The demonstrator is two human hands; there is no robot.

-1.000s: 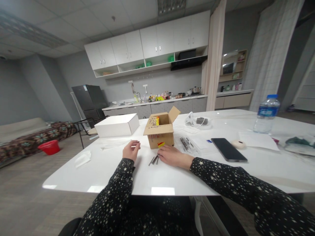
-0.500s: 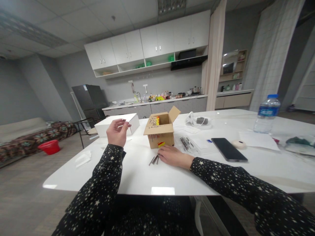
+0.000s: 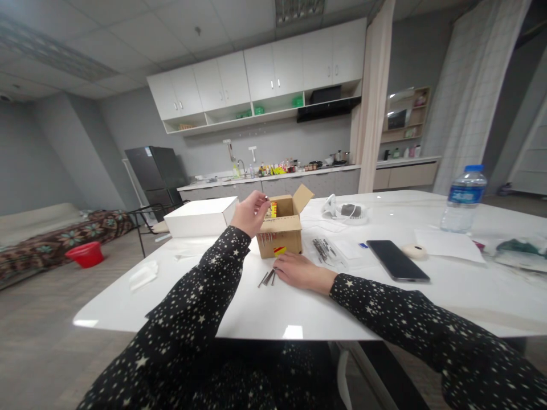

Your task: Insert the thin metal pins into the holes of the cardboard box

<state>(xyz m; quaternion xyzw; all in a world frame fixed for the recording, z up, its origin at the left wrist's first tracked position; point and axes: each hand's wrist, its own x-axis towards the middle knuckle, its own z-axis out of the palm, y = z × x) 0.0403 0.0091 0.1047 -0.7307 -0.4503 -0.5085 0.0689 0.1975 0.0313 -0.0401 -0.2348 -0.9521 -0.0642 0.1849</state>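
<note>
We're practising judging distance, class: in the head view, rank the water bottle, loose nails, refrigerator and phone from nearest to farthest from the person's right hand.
1. Loose nails: just left of the right hand.
2. Phone: on the table, to the hand's right.
3. Water bottle: farther right and farther back.
4. Refrigerator: beyond the table, on the left.

No lettering is sharp enough to read: white characters on the water bottle's point(image 3: 458, 221) blue label point(image 3: 464, 194) near the table's point(image 3: 325, 313) far edge, dark print on the cardboard box's point(image 3: 265, 249) front flap point(image 3: 280, 225), and its yellow-and-red sticker point(image 3: 280, 250).
</note>
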